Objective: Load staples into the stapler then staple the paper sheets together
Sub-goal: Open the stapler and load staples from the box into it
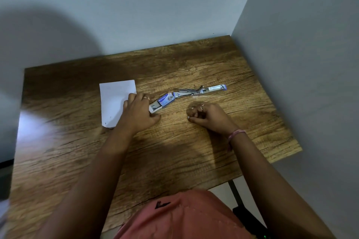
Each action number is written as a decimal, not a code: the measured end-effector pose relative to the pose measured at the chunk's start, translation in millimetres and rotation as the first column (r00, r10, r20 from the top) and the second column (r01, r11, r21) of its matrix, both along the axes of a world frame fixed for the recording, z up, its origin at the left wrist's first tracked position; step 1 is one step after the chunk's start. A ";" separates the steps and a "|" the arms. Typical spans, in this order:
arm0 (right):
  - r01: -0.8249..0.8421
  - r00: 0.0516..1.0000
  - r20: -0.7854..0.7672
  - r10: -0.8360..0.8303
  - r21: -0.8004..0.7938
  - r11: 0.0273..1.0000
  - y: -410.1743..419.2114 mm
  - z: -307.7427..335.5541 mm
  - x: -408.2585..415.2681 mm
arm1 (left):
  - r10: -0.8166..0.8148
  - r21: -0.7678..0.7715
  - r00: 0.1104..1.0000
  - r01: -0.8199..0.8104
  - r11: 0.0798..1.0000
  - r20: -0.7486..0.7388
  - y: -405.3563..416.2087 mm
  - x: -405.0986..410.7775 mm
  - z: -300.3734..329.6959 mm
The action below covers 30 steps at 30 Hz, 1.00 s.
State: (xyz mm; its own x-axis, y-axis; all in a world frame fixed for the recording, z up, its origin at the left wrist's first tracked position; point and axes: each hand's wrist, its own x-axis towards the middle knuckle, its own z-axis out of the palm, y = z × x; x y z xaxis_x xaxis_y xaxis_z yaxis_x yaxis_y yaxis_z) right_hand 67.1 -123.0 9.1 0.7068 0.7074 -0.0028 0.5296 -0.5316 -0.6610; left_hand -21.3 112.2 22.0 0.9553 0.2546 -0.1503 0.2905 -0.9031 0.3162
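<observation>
A small metal stapler [200, 91] lies swung fully open and flat on the wooden table [174, 157]. Left of it sits a blue staple box [162, 101] with its white tray slid partly out. White paper sheets [114, 101] lie further left. My left hand [138, 111] rests palm down across the paper's right edge, its fingers touching the tray end of the box. My right hand [207, 116] is below the stapler, fingers curled, thumb and fingertips pinching something tiny and pale that looks like a strip of staples.
Grey walls close in behind and on the right of the table. The table's right edge runs diagonally near my right forearm. A black metal frame [236, 196] shows below the table's front right.
</observation>
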 end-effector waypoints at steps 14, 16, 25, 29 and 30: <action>-0.060 0.994 0.082 0.067 -0.085 0.995 84.5 26.5 -6.3 | 0.036 -0.050 0.998 -0.033 0.998 0.052 7.2 -15.5 -4.3; -0.111 0.986 0.112 0.124 -0.116 0.987 96.8 28.6 -3.6 | 0.034 -0.038 0.998 -0.032 0.999 0.045 7.8 -17.2 -4.6; -0.143 0.983 0.083 0.162 -0.196 0.970 102.0 33.3 -3.1 | 0.044 -0.046 0.998 -0.042 0.998 0.039 9.2 -21.3 -4.7; 0.107 0.990 0.104 -0.097 -0.101 0.989 89.1 32.7 -6.3 | 0.038 -0.047 0.999 -0.036 0.998 0.033 10.3 -21.0 -4.4; 0.171 0.981 0.115 -0.158 -0.110 0.979 86.5 28.1 -7.0 | 0.042 -0.053 0.998 -0.040 0.998 0.042 10.1 -21.2 -4.3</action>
